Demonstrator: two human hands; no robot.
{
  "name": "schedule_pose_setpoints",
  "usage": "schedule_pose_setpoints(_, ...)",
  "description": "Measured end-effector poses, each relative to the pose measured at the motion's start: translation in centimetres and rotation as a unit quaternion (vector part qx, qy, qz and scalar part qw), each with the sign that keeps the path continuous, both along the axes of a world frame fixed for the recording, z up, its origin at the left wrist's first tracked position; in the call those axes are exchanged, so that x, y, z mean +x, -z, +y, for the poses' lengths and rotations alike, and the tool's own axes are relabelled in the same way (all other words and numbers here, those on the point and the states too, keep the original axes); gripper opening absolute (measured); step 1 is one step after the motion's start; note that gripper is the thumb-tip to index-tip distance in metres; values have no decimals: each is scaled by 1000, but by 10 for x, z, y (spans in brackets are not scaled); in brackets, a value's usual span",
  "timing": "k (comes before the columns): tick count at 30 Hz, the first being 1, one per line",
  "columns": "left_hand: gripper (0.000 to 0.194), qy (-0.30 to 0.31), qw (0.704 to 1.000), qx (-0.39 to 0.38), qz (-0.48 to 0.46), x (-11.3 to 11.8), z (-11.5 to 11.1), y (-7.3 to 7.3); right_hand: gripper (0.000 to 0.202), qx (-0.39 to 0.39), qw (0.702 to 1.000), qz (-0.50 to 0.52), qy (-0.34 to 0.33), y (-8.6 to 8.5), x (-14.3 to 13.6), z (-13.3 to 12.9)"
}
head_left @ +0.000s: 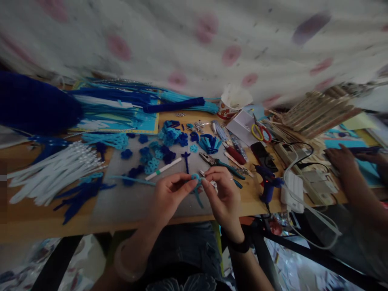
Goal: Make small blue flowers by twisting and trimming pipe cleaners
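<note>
Both hands meet over the grey mat [121, 206] near the table's front edge. My left hand [172, 192] pinches a light blue pipe cleaner [198, 198] bent into small loops, one end hanging down. From the other side my right hand [222, 192] pinches the same loops; a small metallic tip shows by its fingers, too little to name. A white stick with a green band [163, 169] lies just beyond the left hand. Pliers with dark green handles [222, 163] rest beyond the right hand. Several blue pipe-cleaner flowers [151, 165] lie behind.
White pipe-cleaner stems [54, 173] and dark blue ones [80, 196] lie left. Scissors [261, 131], a glue gun [268, 182] with a lit red light, a white power strip [292, 192] and cables stand right. Another person's hand [342, 161] rests at the far right.
</note>
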State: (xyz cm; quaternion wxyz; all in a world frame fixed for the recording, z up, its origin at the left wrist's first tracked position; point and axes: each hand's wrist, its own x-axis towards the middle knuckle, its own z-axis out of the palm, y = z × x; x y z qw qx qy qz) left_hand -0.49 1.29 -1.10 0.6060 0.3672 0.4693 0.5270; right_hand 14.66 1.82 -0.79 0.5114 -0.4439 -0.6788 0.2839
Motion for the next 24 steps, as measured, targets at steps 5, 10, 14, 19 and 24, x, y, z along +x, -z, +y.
schedule_pose_setpoints(5, 17, -5, 999, -17, -48, 2, -5, -3, 13, -32, 997, 57, 36, 5, -6, -2)
schedule_pose_setpoints(10, 13, -6, 999, -12, -49, 3, -6, -5, 17, -137, 970, 202, -19, 3, -10, 1)
schedule_pose_setpoints(14, 10, 20, 998, -14, -52, 2, -3, -5, 22, -257, 898, 341, -103, 4, -10, 1)
schedule_pose_setpoints(19, 9, 89, 990, -22, -110, -2, -4, -3, 11, -247, 878, 382, -145, 7, -13, -2)
schedule_pose_setpoints(24, 14, 72, 983, -21, -168, 2, -9, -1, 14, -232, 863, 428, -131, 7, -17, -3)
